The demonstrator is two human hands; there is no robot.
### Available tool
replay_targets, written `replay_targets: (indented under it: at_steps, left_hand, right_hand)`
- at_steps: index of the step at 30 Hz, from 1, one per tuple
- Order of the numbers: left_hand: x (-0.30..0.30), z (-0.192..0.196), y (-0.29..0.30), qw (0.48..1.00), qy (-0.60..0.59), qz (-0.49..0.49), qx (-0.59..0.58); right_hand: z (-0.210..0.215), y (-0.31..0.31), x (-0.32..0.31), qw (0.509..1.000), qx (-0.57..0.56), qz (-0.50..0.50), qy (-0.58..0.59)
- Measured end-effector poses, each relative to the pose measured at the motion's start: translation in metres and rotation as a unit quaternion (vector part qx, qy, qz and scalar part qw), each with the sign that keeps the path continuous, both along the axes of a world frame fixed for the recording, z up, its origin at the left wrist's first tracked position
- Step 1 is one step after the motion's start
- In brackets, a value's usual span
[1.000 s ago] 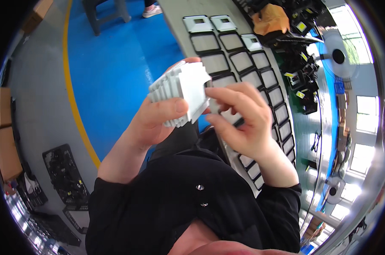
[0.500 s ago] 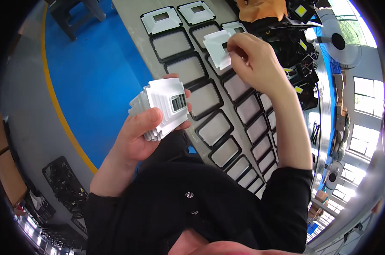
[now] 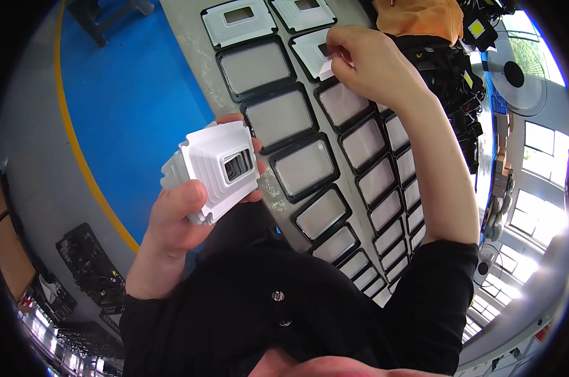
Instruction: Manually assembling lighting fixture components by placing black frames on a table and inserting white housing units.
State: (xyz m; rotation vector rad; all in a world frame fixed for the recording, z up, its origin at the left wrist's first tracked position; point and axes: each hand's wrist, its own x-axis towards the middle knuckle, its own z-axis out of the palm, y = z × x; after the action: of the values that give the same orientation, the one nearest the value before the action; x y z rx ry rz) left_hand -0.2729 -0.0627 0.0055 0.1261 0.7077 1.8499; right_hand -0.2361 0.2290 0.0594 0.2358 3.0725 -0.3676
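My left hand (image 3: pixel 182 210) is wrapped around a stack of nested white reflectors (image 3: pixel 212 163), each with flared sides and a rectangular opening. My right hand (image 3: pixel 369 63) pinches the right side of a single white reflector (image 3: pixel 309 53), its fingertips hiding that edge. That reflector lies over a black rectangular frame in the second row, and whether it is fully seated I cannot tell. Beyond it, another white reflector (image 3: pixel 290 16) sits in its frame, and to the left of that is one more (image 3: pixel 224 28). Nearer me lies a bare black frame (image 3: pixel 292 63) with a pale clear pane.
Several more black frames (image 3: pixel 331 164) run in rows along the grey table (image 3: pixel 199 69). An orange cloth (image 3: pixel 416 19) and black lamp units with yellow squares (image 3: pixel 477 28) lie at the right. A fan (image 3: pixel 514 74) stands beyond; blue floor (image 3: pixel 133 94) lies left.
My right hand has lowered the tilted white reflector onto a black frame. The stack in my left hand has shifted slightly left, and the whole view has moved a little.
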Motion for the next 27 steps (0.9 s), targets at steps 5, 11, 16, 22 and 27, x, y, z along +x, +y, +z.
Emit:
replay_targets:
  at_steps: [5,11,16,22,27]
  left_hand:
    - [-0.002,-0.005,0.002,1.0,-0.016,-0.006,0.004]
    - [0.002,-0.004,0.003,0.992,-0.062,-0.039,0.101]
    - [0.009,-0.001,0.001,0.992,-0.026,-0.047,0.114]
    - [0.015,0.01,-0.012,0.991,0.04,-0.098,0.078]
    - [0.017,0.011,-0.019,0.991,0.04,-0.098,0.086]
  right_hand:
    - [-0.009,0.002,-0.002,1.0,0.018,0.017,0.01]
    - [0.02,-0.023,0.018,0.998,-0.011,-0.029,0.062]
    - [0.042,-0.109,0.04,0.959,-0.204,0.16,0.114]
    - [0.042,-0.129,0.053,0.953,-0.224,0.166,0.117]
    - [0.044,-0.136,0.056,0.95,-0.229,0.178,0.115]
